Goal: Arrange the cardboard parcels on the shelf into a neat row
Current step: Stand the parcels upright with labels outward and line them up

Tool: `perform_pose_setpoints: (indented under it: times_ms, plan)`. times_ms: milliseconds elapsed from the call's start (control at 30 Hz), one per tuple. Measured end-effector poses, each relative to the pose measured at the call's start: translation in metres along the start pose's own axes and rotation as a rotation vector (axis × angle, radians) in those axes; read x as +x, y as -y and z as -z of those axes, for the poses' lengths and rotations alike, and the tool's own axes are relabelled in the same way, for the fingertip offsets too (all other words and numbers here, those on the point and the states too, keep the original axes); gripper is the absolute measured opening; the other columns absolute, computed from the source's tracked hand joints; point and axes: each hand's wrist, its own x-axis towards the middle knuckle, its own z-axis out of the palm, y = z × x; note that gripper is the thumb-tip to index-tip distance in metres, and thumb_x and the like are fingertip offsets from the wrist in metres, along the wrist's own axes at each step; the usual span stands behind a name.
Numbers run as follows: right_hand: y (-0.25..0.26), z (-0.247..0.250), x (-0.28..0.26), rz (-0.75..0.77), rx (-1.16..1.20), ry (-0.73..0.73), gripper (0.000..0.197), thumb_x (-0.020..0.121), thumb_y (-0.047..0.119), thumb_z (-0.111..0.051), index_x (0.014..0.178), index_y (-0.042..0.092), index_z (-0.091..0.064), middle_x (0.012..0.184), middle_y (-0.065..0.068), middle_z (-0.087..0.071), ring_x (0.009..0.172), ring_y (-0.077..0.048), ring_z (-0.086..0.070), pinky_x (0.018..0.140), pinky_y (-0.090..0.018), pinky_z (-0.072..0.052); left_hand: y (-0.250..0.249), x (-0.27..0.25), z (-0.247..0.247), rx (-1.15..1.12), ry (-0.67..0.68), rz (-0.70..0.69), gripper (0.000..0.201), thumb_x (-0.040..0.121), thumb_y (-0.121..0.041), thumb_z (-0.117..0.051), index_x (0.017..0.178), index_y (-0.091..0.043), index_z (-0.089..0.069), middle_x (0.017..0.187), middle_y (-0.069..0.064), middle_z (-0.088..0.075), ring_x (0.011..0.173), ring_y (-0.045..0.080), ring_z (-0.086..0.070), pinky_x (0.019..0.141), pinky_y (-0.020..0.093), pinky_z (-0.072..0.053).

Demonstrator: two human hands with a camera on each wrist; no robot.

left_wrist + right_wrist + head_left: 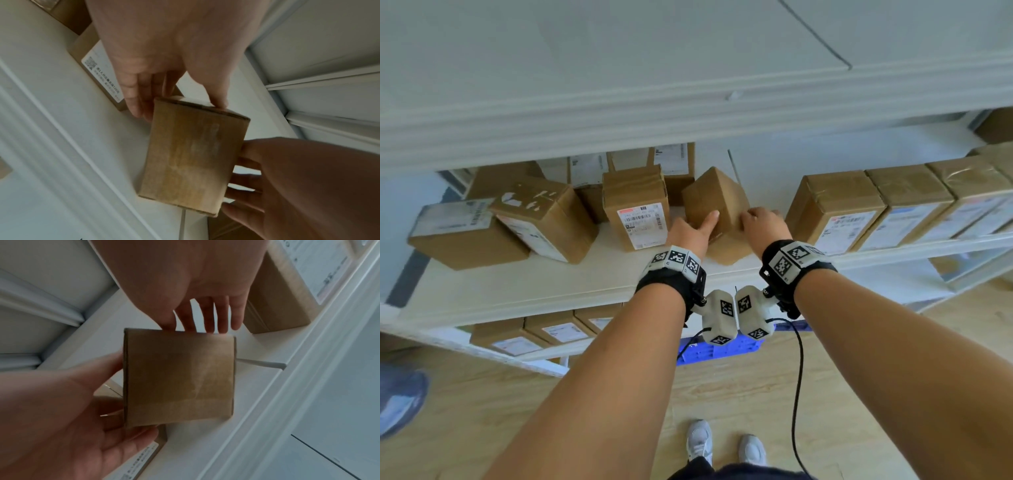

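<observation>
A small plain cardboard parcel [714, 202] is held tilted over the white shelf [551, 284], in the gap between two groups of parcels. My left hand [702, 222] grips its left side, thumb up on the near face. On its right edge my right hand [753, 219] holds it with curled fingers. In the left wrist view the parcel [195, 159] sits between the left hand [176, 107] above and the right hand [267, 178] below. In the right wrist view the parcel [179, 378] has the right hand's fingers [222, 321] along its far edge and the left hand [82, 418] at its side.
To the right, three labelled parcels [835, 209] stand side by side in a row. On the left lie several skewed parcels, among them a labelled upright one [633, 209]. The upper shelf board [688, 120] hangs low overhead. More parcels [534, 335] fill the lower shelf; a blue crate [722, 349] sits below.
</observation>
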Motion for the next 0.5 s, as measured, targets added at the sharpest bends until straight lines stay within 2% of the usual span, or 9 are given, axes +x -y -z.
perform_pose_setpoints:
  times_ms: [100, 200, 267, 367, 500]
  plan:
    - [0.003, 0.005, -0.007, 0.075, 0.042, 0.027, 0.038, 0.101, 0.023, -0.026, 0.125, 0.006, -0.05, 0.125, -0.018, -0.054, 0.112, -0.032, -0.051, 0.087, -0.038, -0.041, -0.004, -0.003, 0.0, 0.035, -0.07, -0.008, 0.056, 0.096, -0.045, -0.049, 0.136, -0.006, -0.048, 0.133, 0.011, -0.056, 0.12, 0.03, -0.055, 0.097, 0.034, -0.042]
    - [-0.003, 0.006, -0.011, 0.069, 0.075, 0.046, 0.045, 0.101, 0.035, -0.029, 0.134, 0.009, -0.044, 0.126, -0.015, -0.055, 0.113, -0.032, -0.055, 0.086, -0.036, -0.043, -0.004, -0.006, -0.004, -0.007, -0.129, -0.066, 0.035, 0.1, -0.025, -0.042, 0.127, -0.011, -0.059, 0.121, 0.013, -0.064, 0.108, 0.032, -0.063, 0.094, 0.041, -0.052]
    - [-0.01, 0.004, -0.012, 0.054, 0.077, 0.044, 0.047, 0.1, 0.035, -0.036, 0.141, 0.011, -0.038, 0.133, -0.013, -0.054, 0.116, -0.03, -0.056, 0.09, -0.036, -0.045, 0.0, -0.009, -0.007, -0.028, -0.133, -0.088, 0.034, 0.097, -0.011, -0.041, 0.125, -0.014, -0.06, 0.12, 0.012, -0.064, 0.106, 0.032, -0.063, 0.092, 0.043, -0.053]
    - [-0.015, 0.004, -0.015, 0.099, 0.045, 0.022, 0.047, 0.1, 0.032, -0.039, 0.143, 0.014, -0.035, 0.136, -0.015, -0.049, 0.116, -0.031, -0.055, 0.092, -0.038, -0.045, 0.006, -0.013, -0.011, 0.059, -0.109, -0.078, 0.033, 0.099, -0.017, -0.045, 0.129, -0.01, -0.057, 0.13, 0.011, -0.06, 0.118, 0.029, -0.057, 0.098, 0.032, -0.044]
    - [-0.016, 0.004, -0.013, 0.123, 0.08, 0.016, 0.045, 0.1, 0.029, -0.039, 0.144, 0.02, -0.033, 0.133, -0.016, -0.05, 0.106, -0.031, -0.059, 0.086, -0.039, -0.05, 0.009, -0.017, -0.016, 0.106, -0.034, 0.042, 0.051, 0.103, -0.038, -0.036, 0.133, 0.002, -0.049, 0.134, 0.021, -0.054, 0.123, 0.036, -0.051, 0.099, 0.036, -0.04]
